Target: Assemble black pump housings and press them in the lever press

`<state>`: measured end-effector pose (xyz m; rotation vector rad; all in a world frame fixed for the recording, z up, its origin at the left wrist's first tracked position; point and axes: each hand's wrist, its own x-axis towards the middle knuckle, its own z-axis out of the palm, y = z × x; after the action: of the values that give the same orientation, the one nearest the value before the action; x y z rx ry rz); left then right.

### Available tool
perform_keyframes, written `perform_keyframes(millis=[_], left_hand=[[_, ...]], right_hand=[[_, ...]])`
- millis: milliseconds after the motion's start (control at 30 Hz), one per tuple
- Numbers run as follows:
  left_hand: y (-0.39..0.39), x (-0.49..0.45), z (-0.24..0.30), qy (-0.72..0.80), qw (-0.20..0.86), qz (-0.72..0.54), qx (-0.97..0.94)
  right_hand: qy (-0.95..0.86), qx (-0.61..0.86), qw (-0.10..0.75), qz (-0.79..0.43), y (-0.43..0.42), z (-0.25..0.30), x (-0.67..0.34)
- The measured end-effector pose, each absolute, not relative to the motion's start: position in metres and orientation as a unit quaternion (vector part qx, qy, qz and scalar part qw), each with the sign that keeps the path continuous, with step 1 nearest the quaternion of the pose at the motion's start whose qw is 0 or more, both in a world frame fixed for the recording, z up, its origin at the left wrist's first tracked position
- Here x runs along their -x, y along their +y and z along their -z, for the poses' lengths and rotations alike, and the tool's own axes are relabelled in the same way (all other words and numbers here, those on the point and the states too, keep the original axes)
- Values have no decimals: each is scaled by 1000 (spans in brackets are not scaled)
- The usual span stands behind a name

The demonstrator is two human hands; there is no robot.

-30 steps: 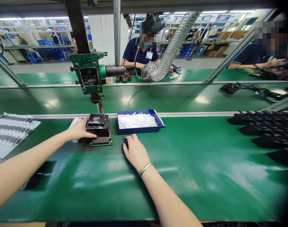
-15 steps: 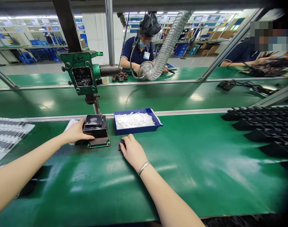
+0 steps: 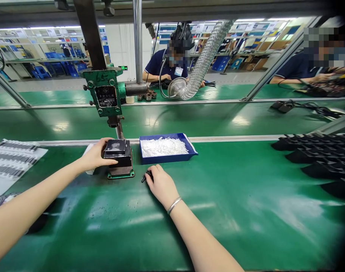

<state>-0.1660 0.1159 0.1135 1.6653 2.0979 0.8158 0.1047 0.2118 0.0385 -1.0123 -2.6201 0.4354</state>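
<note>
From my remote seat, the one green bench (image 3: 246,211) fills the frame. A single green press (image 3: 106,92) stands upper left of centre, and the heap of black parts (image 3: 316,155) at the right edge is too dense to count. One blue tray (image 3: 168,159) of white slivers (image 3: 162,146) sits just right of the press, I'd judge so both stay within easy reach.

On the press base lies one black block (image 3: 117,153). The left hand (image 3: 97,155) clasps its left side, fingers wrapped behind and thumb across the front, seemingly to steady it under the ram. The right hand (image 3: 161,185), just below the tray, has its fingers curled down over one small black part (image 3: 145,176), pinning it to the bench. Only the part's tip shows.
</note>
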Motion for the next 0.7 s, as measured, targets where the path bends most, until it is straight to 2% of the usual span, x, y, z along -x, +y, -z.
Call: perform_keyframes(millis=[333, 700], left_hand=[[116, 162, -118, 744, 134, -284, -589], [121, 155, -130, 689, 124, -361, -616]], right_hand=[[-912, 351, 147, -149, 212, -39, -104], [-919, 336, 150, -144, 213, -36, -104]])
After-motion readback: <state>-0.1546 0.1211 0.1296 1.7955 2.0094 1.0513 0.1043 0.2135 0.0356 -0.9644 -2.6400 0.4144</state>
